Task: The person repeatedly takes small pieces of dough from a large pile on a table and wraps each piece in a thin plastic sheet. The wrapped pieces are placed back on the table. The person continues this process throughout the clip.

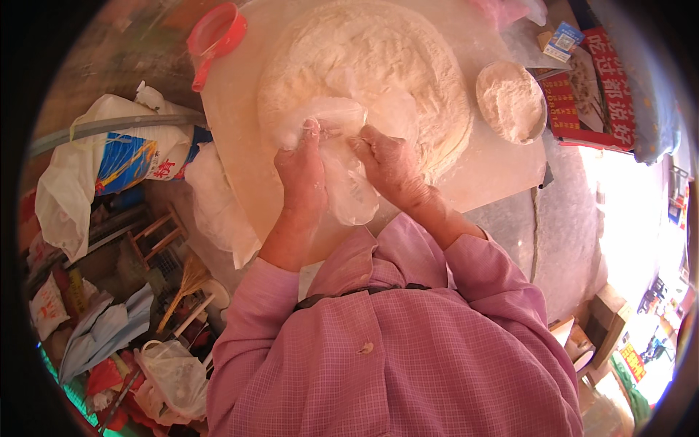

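Observation:
My left hand [303,172] grips one side of a thin clear plastic bag [352,194], its thumb pointing away from me. With bent fingers, my right hand [390,164] pinches the other side of the bag. The bag's crumpled film bulges above the fingers and hangs down between my wrists. Its contents, if any, cannot be made out. Beyond my hands lies a broad, round, pale mass of flour or floury dough [371,43] with a lumpy surface. It rests on a pale work board [240,109], and flour dusts both hands.
A red plastic dipper [235,38] sits at the board's far left corner. To the right stands a bowl of flour [510,104], near red printed signs [609,87]. Left of the board are a printed sack [131,158], a small wooden stool [161,235] and a straw broom [183,289].

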